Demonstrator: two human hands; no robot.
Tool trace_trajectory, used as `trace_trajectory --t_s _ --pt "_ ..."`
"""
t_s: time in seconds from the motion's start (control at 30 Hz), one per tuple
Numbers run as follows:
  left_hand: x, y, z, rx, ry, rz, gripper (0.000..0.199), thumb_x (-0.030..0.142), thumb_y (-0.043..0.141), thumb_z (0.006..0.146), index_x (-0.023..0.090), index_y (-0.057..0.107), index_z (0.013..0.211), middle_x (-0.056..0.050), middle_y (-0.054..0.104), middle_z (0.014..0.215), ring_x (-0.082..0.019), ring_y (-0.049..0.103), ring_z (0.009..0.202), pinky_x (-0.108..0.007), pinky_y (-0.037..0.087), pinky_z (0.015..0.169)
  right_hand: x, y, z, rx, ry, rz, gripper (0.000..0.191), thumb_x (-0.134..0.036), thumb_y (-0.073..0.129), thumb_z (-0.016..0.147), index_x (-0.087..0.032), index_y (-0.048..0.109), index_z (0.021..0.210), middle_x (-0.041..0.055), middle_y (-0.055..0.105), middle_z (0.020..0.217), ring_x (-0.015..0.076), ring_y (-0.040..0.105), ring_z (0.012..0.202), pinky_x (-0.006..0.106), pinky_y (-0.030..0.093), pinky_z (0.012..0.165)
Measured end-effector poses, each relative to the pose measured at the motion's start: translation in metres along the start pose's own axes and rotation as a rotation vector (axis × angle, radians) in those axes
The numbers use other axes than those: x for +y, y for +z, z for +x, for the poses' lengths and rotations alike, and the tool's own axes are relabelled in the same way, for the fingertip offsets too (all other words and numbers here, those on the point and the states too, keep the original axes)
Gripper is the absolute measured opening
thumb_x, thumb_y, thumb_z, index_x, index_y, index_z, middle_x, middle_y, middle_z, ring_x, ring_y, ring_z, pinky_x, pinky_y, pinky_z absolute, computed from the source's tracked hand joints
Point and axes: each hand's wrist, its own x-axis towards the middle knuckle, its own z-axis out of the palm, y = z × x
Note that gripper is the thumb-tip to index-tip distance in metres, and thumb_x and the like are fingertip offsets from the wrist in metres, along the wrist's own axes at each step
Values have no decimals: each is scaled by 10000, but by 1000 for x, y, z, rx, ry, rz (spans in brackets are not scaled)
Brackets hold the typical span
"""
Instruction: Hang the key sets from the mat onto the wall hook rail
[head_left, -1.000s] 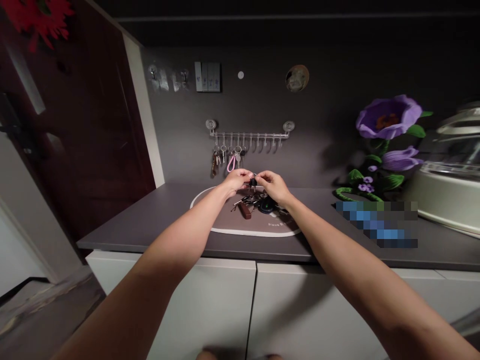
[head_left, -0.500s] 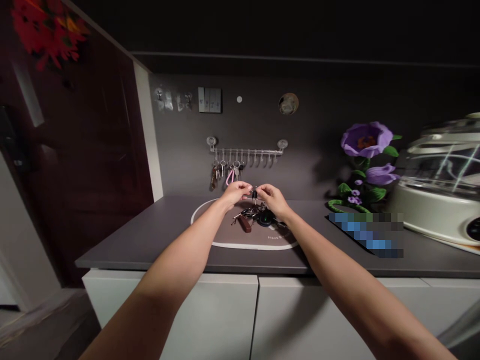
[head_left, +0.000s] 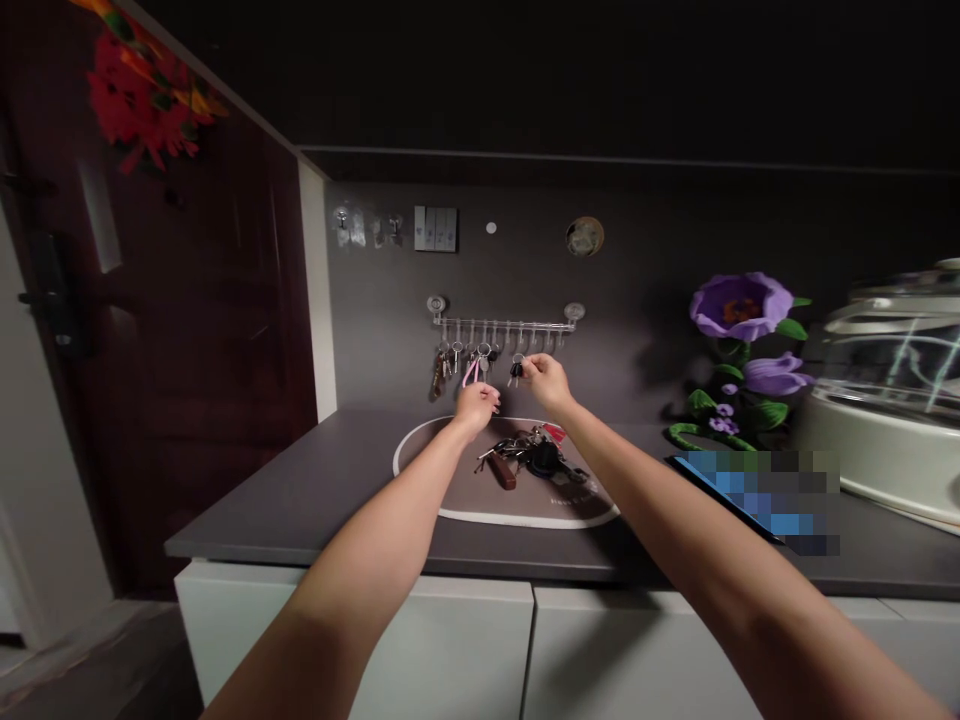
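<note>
My right hand (head_left: 547,380) pinches a small key ring with dark-headed keys (head_left: 515,371), held just under the hooks of the clear wall rack (head_left: 506,325). Lower and to the left, my left hand (head_left: 478,405) has its fingers curled near a pink strap (head_left: 470,372); whether it holds anything is too small to tell. Several key bunches (head_left: 441,368) hang from the rack's left hooks. Below the hands, a pile of keys (head_left: 544,457) with a brown fob (head_left: 502,471) lies on an oval brown mat (head_left: 469,500) with a white edge.
Purple artificial flowers (head_left: 741,305) stand at the right of the dark countertop (head_left: 300,500), beside a cream appliance with a clear top (head_left: 877,440). A flat item, partly pixelated (head_left: 757,500), lies before them. A dark red door (head_left: 225,400) is at left.
My right hand has moved up to the rack with the key ring. My left hand has come away from it and sits lower. The camera view has shifted slightly.
</note>
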Motion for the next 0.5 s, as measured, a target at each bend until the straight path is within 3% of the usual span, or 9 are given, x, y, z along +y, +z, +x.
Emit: trace_trajectory --t_s 0.23,0.5 --pt "-12 3 7 18 56 45 107 92 471 763 118 551 697 3 564 597 -38 476 460 -171 398 509 -3 16 38 110 -24 -144 218 -299 454 743 -132 589 782 49 640 739 115 583 666 249 452 684" --pt "-16 3 8 11 70 111 112 101 475 748 121 568 688 -10 591 621 -51 489 480 -180 397 509 -2 31 56 154 20 -187 217 -269 468 732 -131 626 790 69 659 769 125 604 684 244 459 684"
